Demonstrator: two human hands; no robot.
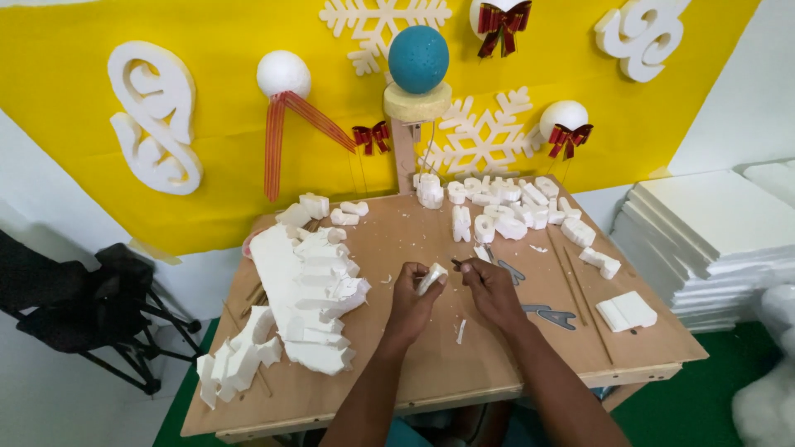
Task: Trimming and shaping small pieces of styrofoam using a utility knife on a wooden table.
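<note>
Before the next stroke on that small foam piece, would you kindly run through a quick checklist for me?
1. Left hand grips the small white foam piece: ok.
2. Right hand holds a thin dark tool, tip near the piece: ok.
3. Left fingers clear of the tool tip: cannot tell.
4. Piece held above bare wooden table: ok.
5. Heap of foam offcuts lies apart from both hands: ok.

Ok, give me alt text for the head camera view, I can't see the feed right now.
Two bare hands work over a wooden table: the left hand holds a small white foam piece, the right hand holds a thin dark tool at it. Foam offcuts lie to the left, cut foam shapes behind, against a decorated yellow backdrop.
</note>
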